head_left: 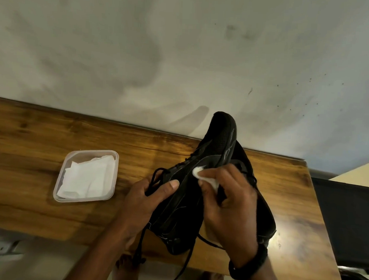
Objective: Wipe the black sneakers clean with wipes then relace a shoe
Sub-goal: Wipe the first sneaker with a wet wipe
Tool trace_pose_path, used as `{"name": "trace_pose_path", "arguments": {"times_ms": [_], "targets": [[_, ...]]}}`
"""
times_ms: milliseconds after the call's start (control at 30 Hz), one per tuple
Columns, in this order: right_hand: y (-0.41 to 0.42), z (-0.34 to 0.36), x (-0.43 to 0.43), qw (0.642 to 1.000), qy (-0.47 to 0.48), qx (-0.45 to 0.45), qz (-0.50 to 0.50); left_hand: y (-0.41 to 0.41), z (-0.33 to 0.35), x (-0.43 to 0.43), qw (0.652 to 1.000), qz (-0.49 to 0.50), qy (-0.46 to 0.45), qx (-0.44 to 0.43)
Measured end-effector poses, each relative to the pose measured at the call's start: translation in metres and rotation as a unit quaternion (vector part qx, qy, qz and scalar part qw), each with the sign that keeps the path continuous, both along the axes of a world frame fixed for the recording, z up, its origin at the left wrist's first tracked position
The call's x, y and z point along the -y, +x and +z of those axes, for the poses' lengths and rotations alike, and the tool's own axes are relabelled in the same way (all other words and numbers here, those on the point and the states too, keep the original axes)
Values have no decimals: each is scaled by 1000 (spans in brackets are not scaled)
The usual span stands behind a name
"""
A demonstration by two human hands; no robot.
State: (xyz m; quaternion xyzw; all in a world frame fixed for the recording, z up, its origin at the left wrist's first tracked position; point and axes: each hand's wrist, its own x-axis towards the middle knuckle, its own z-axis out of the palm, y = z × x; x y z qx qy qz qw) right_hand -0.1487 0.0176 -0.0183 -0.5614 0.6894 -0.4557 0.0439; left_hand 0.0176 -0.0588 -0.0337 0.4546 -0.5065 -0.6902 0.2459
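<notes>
I hold a black sneaker point(217, 145) tilted above the wooden table point(41, 187), toe pointing up and away. My left hand point(144, 199) grips it at the laced side, thumb across the upper, with black laces point(157, 176) looping over the fingers. My right hand point(229, 202) pinches a small white wipe point(201, 174) and presses it on the shoe's side. A second black sneaker point(264, 216) lies on the table behind my right hand, mostly hidden. Loose lace ends point(187, 263) hang below the table edge.
A clear plastic tub point(60, 177) holding folded white wipes point(86, 176) sits on the table to the left. A stained white wall point(182, 56) runs along the table's far edge. A dark object point(348, 219) stands to the right of the table. Bare feet show below.
</notes>
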Motion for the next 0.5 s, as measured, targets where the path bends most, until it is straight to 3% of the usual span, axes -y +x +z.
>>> {"name": "trace_pose_path", "arguments": {"times_ms": [133, 300, 367, 500], "targets": [[1, 1, 1, 994, 41, -1, 96, 4, -2, 4, 1000, 13, -1, 3], [-13, 5, 1, 997, -31, 3, -77, 3, -2, 3, 1000, -17, -2, -5], [-14, 4, 0, 995, -35, -1, -93, 3, -2, 2, 999, -31, -8, -4], [-4, 4, 0, 999, 29, -10, 38, 2, -3, 1, 999, -28, -15, 5]]}}
